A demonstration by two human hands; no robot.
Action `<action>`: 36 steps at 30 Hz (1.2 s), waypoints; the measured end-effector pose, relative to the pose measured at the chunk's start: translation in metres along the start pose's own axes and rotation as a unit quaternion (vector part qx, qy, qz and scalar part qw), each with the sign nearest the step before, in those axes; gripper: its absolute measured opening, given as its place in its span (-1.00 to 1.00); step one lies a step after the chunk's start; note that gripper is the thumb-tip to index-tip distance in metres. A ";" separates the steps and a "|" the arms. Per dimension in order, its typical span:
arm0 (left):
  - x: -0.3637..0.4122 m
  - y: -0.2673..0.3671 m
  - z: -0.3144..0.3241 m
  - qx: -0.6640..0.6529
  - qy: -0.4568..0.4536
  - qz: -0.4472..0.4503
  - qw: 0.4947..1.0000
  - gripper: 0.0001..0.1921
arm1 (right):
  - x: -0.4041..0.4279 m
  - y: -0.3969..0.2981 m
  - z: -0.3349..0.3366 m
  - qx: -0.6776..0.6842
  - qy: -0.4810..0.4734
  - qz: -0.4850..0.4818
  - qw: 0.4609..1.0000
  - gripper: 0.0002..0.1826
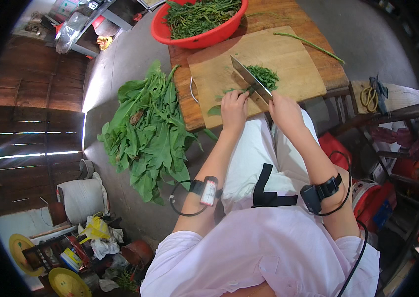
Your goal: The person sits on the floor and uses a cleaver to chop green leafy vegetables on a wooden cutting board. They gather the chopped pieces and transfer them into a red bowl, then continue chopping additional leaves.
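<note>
My right hand (284,114) grips the handle end of a cleaver (250,78), whose broad blade stands on edge over a wooden cutting board (213,74). Beside the blade, my left hand (234,109) presses a small bunch of green leaves (246,90) on the board, fingers bent close to the steel. A heap of finely chopped greens (262,77) lies on the blade's far right side. One loose leaf piece (215,110) rests near the board's front left edge. The cleaver's handle is hidden inside my right hand.
A red plastic basin (202,42) of cut greens stands at the back of the wooden table (185,89). A long green stalk (311,46) crosses the board's right edge. Large leafy greens (153,133) are piled left of the table. Yellow-handled scissors (369,99) lie at right.
</note>
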State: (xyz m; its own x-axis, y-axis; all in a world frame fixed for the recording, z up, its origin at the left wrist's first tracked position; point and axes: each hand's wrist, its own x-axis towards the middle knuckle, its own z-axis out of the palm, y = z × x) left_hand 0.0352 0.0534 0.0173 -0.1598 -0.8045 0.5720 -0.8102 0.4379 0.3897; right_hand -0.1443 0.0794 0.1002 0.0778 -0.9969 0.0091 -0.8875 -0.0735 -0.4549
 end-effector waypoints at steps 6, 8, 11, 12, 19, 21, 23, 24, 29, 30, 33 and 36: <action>0.006 -0.011 -0.002 -0.102 -0.006 -0.039 0.994 -0.90 | -0.023 -0.005 -0.026 -0.048 -0.030 -0.014 0.998 -0.89; 0.006 -0.011 -0.001 -0.115 0.000 -0.054 0.992 -0.89 | -0.026 -0.010 -0.028 -0.073 -0.039 -0.008 0.997 -0.91; 0.005 -0.010 0.001 -0.104 0.013 -0.060 0.993 -0.87 | -0.032 -0.015 -0.022 -0.094 -0.054 -0.010 0.994 -0.92; 0.006 -0.011 0.002 -0.104 0.024 -0.049 0.993 -0.86 | -0.033 -0.016 -0.019 -0.102 -0.047 -0.020 0.993 -0.92; 0.006 -0.014 0.004 -0.118 -0.024 -0.070 0.990 -0.87 | 0.002 -0.024 0.030 -0.058 0.042 -0.047 0.996 -0.91; 0.006 -0.014 0.002 -0.126 -0.021 -0.071 0.989 -0.87 | 0.011 -0.026 0.034 -0.045 0.043 -0.029 0.998 -0.91; 0.007 -0.014 0.002 -0.130 -0.016 -0.071 0.989 -0.87 | 0.014 -0.023 0.029 -0.027 0.025 -0.020 0.999 -0.89; 0.007 -0.014 0.003 -0.129 -0.013 -0.070 0.989 -0.88 | 0.014 -0.021 0.024 -0.018 0.022 -0.019 0.999 -0.88; 0.006 -0.013 0.007 -0.152 0.013 -0.090 0.984 -0.87 | -0.002 -0.009 -0.002 -0.014 0.014 -0.032 0.999 -0.85; 0.006 -0.013 0.007 -0.152 0.017 -0.098 0.983 -0.87 | -0.008 -0.009 -0.006 -0.023 0.021 -0.041 0.999 -0.84; 0.005 -0.013 0.005 -0.137 0.003 -0.091 0.986 -0.87 | -0.023 -0.010 -0.018 -0.028 0.005 -0.031 0.999 -0.89; 0.005 -0.009 0.005 -0.153 0.022 -0.103 0.983 -0.87 | -0.031 -0.015 -0.026 -0.064 -0.046 0.003 0.997 -0.94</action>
State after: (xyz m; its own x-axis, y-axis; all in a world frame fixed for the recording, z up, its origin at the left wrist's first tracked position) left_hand 0.0389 0.0437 0.0128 0.0203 -0.8732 0.4870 -0.6142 0.3734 0.6952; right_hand -0.1455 0.1103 0.1301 0.1093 -0.9909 -0.0779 -0.9380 -0.0769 -0.3381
